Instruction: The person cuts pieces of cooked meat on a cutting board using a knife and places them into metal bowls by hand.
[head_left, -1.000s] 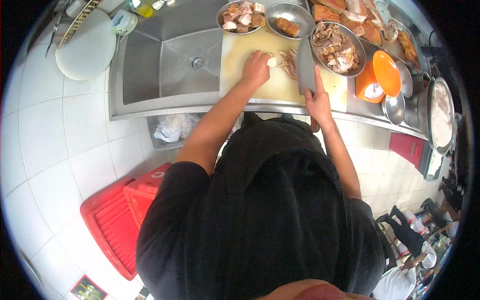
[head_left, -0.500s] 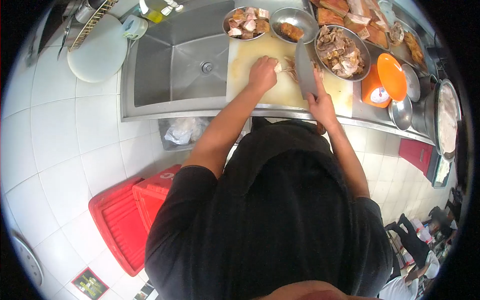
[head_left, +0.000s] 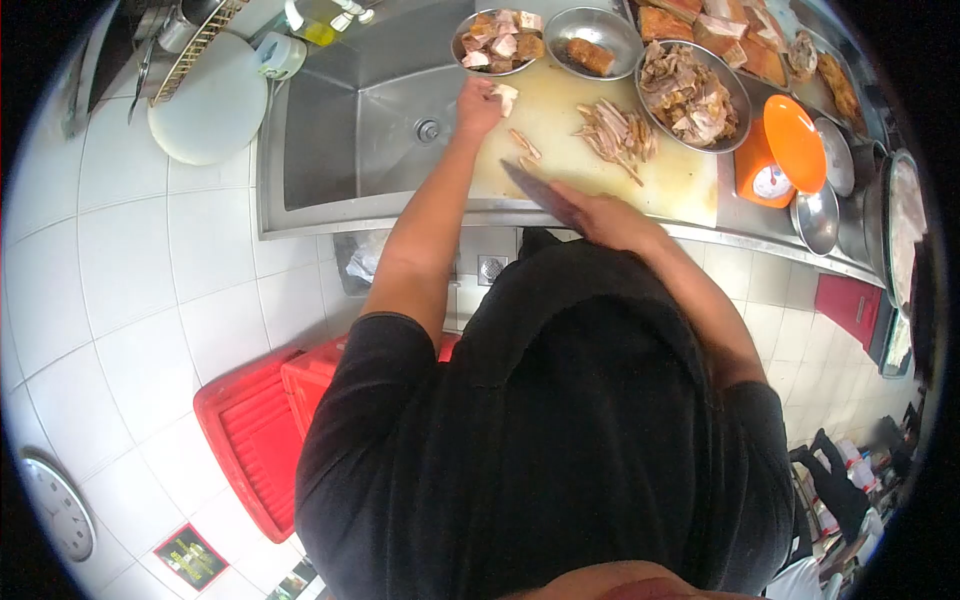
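My left hand (head_left: 478, 106) pinches a pale piece of meat (head_left: 505, 97) at the upper left corner of the cutting board (head_left: 555, 100), just below a bowl of meat chunks (head_left: 480, 62). Gripped in my right hand (head_left: 612, 220) is a knife (head_left: 540, 192), its blade pointing up and left over the board's near edge. Sliced meat strips (head_left: 615, 135) lie in a pile right of centre, and a few smaller strips (head_left: 525, 146) lie between the left hand and the blade.
Behind the board stand a bowl with one browned piece (head_left: 598, 38) and a bowl heaped with sliced meat (head_left: 730, 88). An orange scale (head_left: 762, 172) is on the right. The steel sink (head_left: 400, 150) adjoins the board's left side. Red crates (head_left: 250, 430) sit below.
My left hand has moved up and left with a pale piece. The knife has swung from upright beside the strips to low and left, near the board's front edge. The view has shifted slightly.
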